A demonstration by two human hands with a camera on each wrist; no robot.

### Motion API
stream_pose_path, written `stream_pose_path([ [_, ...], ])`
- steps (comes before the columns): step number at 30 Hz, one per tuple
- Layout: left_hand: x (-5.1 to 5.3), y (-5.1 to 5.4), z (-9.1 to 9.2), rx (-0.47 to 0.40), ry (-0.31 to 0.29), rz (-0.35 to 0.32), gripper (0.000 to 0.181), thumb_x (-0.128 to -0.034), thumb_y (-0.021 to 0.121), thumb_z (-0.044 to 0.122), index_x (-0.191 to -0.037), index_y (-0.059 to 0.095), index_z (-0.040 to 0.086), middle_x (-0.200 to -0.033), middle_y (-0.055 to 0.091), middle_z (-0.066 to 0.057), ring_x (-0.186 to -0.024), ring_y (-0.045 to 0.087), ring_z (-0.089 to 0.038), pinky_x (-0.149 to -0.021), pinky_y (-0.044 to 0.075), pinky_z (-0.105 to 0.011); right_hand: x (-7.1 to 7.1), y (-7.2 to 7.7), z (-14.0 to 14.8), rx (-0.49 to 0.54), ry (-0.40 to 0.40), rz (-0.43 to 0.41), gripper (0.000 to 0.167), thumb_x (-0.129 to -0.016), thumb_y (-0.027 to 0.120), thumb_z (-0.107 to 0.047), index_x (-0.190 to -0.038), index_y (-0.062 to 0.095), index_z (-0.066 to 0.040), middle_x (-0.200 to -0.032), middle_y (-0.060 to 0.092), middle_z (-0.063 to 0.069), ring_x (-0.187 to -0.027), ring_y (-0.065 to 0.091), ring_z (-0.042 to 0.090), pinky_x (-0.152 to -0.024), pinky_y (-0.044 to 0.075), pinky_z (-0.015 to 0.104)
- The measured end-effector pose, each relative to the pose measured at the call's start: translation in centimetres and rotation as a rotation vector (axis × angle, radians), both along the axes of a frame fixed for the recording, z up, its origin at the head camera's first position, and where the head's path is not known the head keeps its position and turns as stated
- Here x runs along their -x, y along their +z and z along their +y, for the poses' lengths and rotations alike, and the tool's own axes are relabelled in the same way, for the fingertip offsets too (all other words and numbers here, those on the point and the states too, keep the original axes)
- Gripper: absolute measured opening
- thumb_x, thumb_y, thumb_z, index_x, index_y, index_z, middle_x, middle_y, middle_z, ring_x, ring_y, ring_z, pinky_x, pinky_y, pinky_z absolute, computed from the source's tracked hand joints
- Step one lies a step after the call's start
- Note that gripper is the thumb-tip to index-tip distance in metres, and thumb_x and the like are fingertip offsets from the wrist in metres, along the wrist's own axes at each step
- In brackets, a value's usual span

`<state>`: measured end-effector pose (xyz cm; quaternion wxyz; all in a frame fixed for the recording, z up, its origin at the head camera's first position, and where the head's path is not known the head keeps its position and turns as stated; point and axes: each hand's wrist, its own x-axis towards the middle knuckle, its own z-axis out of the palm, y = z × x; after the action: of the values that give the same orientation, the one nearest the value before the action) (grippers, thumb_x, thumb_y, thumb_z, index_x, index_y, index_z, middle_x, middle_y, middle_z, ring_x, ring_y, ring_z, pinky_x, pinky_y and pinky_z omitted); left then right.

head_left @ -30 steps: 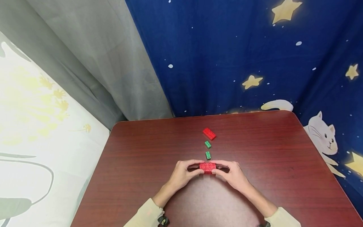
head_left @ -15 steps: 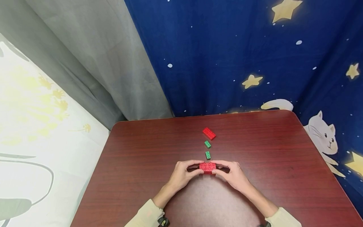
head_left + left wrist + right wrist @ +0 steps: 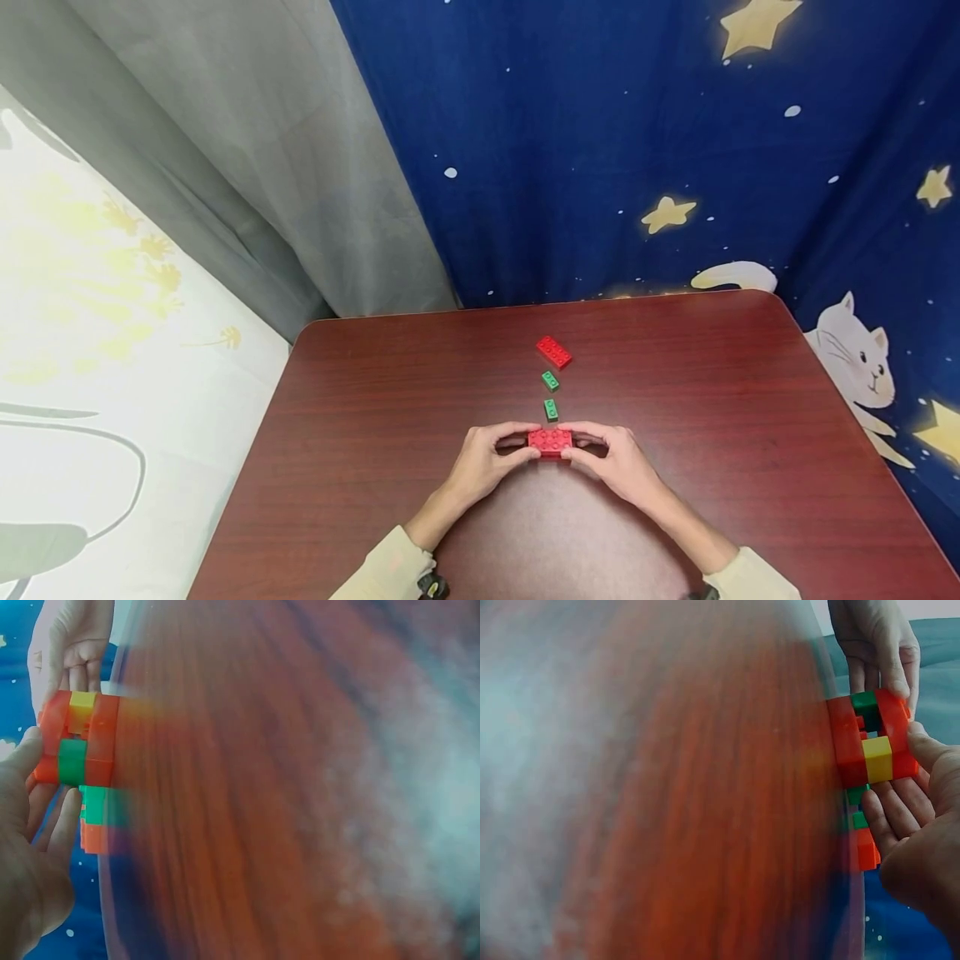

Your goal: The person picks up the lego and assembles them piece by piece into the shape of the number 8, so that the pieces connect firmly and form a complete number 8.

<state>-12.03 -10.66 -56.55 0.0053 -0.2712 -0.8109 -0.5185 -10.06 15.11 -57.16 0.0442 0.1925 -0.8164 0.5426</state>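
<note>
A red toy building brick [image 3: 550, 440] is the top of a small stack on the table. In the left wrist view a green brick [image 3: 73, 761] and a yellow brick [image 3: 82, 712] sit side by side, with a gap between them, on a lower red brick [image 3: 101, 742]. My left hand [image 3: 480, 462] pinches the left end of the upper red brick between thumb and fingers. At its right end my right hand [image 3: 618, 462] holds it the same way. Just beyond the stack lie two loose small green bricks, a nearer green brick [image 3: 551, 409] and a farther green brick [image 3: 551, 381].
Behind the green bricks lies another red brick [image 3: 554, 352], set at a slant. The brown wooden table [image 3: 375, 392] has rounded far corners. Beyond its far edge hang a grey curtain [image 3: 360, 208] and a blue star-patterned curtain [image 3: 562, 167].
</note>
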Motion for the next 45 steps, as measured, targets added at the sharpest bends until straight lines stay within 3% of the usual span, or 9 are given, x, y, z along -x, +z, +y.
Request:
stream_pose_path([
  [5, -0.1, 0.1, 0.1, -0.001, -0.030, 0.010, 0.042, -0.0921, 0.085, 0.017, -0.131, 0.074, 0.007, -0.121, 0.077, -0.008, -0.108, 0.076, -0.016, -0.087, 0.062, -0.031, -0.1, 0.3, 0.0, 0.001, 0.010, -0.029, 0.042, -0.089, 0.088, -0.017, -0.129, 0.077, -0.013, -0.109, 0.080, -0.001, -0.094, 0.074, 0.009, -0.081, 0.061, 0.031],
  [9, -0.1, 0.2, 0.1, 0.033, -0.012, 0.085, 0.038, -0.0922, 0.085, 0.018, -0.128, 0.076, 0.008, -0.118, 0.078, -0.005, -0.106, 0.076, -0.013, -0.086, 0.062, -0.030, -0.1, 0.4, -0.2, -0.004, 0.011, -0.025, 0.039, -0.090, 0.087, -0.021, -0.128, 0.078, -0.017, -0.110, 0.079, -0.007, -0.091, 0.074, 0.008, -0.078, 0.060, 0.031],
  [11, -0.1, 0.3, 0.1, 0.049, 0.005, 0.092, 0.036, -0.0915, 0.086, 0.020, -0.126, 0.078, 0.011, -0.116, 0.079, -0.002, -0.105, 0.075, -0.011, -0.085, 0.062, -0.028, -0.1, 0.3, -0.2, -0.005, 0.011, -0.009, 0.037, -0.091, 0.086, -0.021, -0.127, 0.079, -0.018, -0.110, 0.079, -0.008, -0.087, 0.073, 0.008, -0.074, 0.060, 0.028],
  [17, -0.1, 0.4, 0.1, 0.052, 0.030, 0.035, 0.034, -0.0902, 0.086, 0.024, -0.122, 0.080, 0.015, -0.113, 0.080, 0.001, -0.102, 0.075, -0.007, -0.081, 0.062, -0.026, 0.1, 0.0, -0.3, -0.005, 0.010, 0.054, 0.034, -0.091, 0.087, -0.016, -0.124, 0.080, -0.016, -0.107, 0.080, -0.005, -0.082, 0.071, 0.006, -0.069, 0.057, 0.021],
  [22, -0.2, 0.3, 0.1, 0.023, 0.023, -0.006, 0.034, -0.0905, 0.086, 0.021, -0.124, 0.079, 0.014, -0.113, 0.080, -0.002, -0.101, 0.076, -0.011, -0.082, 0.062, -0.027, 0.3, -0.1, -0.3, -0.005, 0.010, 0.059, 0.034, -0.089, 0.087, -0.015, -0.123, 0.080, -0.015, -0.105, 0.080, -0.004, -0.081, 0.072, 0.006, -0.068, 0.057, 0.021],
  [32, 0.0, 0.3, 0.1, 0.019, 0.001, -0.043, 0.037, -0.0890, 0.088, 0.020, -0.124, 0.079, 0.014, -0.115, 0.079, -0.002, -0.104, 0.076, -0.014, -0.085, 0.063, -0.031, 0.1, -0.2, -0.3, 0.063, 0.042, -0.065, 0.033, -0.091, 0.086, -0.015, -0.123, 0.078, -0.013, -0.112, 0.080, 0.003, -0.091, 0.076, 0.013, -0.077, 0.062, 0.026],
  [40, 1.0, 0.5, -0.1, 0.014, -0.067, -0.079, 0.036, -0.0921, 0.086, 0.021, -0.125, 0.078, 0.010, -0.117, 0.079, -0.004, -0.106, 0.076, -0.013, -0.086, 0.062, -0.030, 0.3, -0.2, -0.2, 0.096, 0.084, -0.080, 0.033, -0.092, 0.086, -0.015, -0.124, 0.078, -0.013, -0.111, 0.080, 0.001, -0.095, 0.076, 0.015, -0.080, 0.062, 0.027],
  [45, 2.7, 1.1, 0.1, 0.015, -0.039, -0.069, 0.031, -0.0970, 0.081, 0.024, -0.125, 0.078, 0.011, -0.118, 0.079, -0.008, -0.104, 0.076, -0.011, -0.087, 0.062, -0.027, 0.3, 0.0, -0.1, 0.095, 0.076, -0.079, 0.034, -0.090, 0.087, -0.015, -0.123, 0.078, -0.013, -0.105, 0.080, -0.001, -0.092, 0.076, 0.014, -0.078, 0.062, 0.027],
])
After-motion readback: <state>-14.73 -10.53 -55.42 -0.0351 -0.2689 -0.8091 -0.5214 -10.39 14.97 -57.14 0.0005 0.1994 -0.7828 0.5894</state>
